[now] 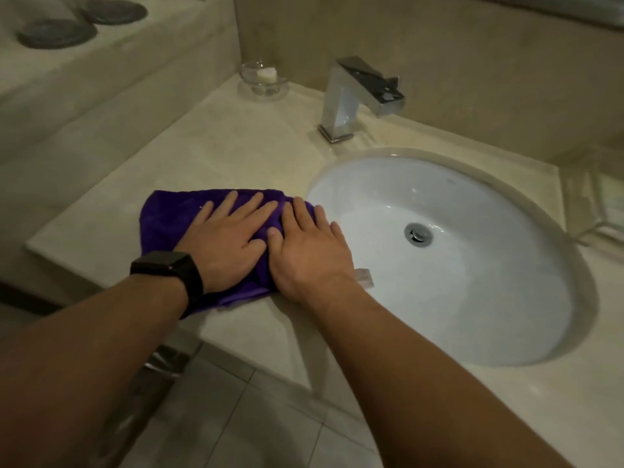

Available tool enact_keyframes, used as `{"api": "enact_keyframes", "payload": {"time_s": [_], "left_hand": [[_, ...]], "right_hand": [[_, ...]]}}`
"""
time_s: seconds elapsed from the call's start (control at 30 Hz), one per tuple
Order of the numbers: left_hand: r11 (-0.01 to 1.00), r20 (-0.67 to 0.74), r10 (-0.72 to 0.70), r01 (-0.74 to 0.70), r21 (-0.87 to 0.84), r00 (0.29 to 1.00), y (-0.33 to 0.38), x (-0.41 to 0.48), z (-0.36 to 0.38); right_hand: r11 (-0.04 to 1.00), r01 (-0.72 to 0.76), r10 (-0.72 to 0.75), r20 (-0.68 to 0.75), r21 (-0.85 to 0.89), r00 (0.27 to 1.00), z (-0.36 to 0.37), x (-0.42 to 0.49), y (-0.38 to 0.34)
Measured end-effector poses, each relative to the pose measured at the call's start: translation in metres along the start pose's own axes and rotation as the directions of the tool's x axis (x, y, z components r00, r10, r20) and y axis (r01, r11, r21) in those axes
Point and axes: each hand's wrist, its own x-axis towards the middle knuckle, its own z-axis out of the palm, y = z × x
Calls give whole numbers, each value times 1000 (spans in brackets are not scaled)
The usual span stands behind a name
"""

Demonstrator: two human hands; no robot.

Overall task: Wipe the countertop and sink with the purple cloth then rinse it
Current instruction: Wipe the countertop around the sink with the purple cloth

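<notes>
Head view: left hand (226, 243) and right hand (309, 251) spread flat, side by side, pressing purple cloth (169, 214) on countertop (236, 157) left of sink (472, 298). Advice: even pressure, overlapping strokes.

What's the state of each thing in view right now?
cloth: spread flat on the counter, left of the sink, pressed by both hands
left hand: flat, fingers spread, on the cloth
right hand: flat on the cloth's right edge
sink: no standing water visible, drain unplugged
faucet: off, no water running
glass dish: upright, holds a small white item
</notes>
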Motion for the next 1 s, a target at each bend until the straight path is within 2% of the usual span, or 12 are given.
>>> {"api": "enact_keyframes", "payload": {"time_s": [0.13,0.23,0.43,0.8,1.0], "left_hand": [[1000,15,-7,7,16,1000,15,-15,8],[1000,-2,0,0,22,1000,27,-30,19],[999,-4,-36,36,-31,999,55,-67,37],[997,-27,45,-43,71,999,137,-109,75],[985,-26,145,-142,95,989,220,-119,99]], "right_hand": [[999,0,-1,5,38,1000,3,-22,8],[1000,1,-1,-14,0,1000,6,-46,15],[1000,-18,18,-2,-3,1000,9,-96,27],[997,-72,71,-103,-12,992,4,-183,86],[988,-153,148,-131,-27,980,-14,-236,153]]}}
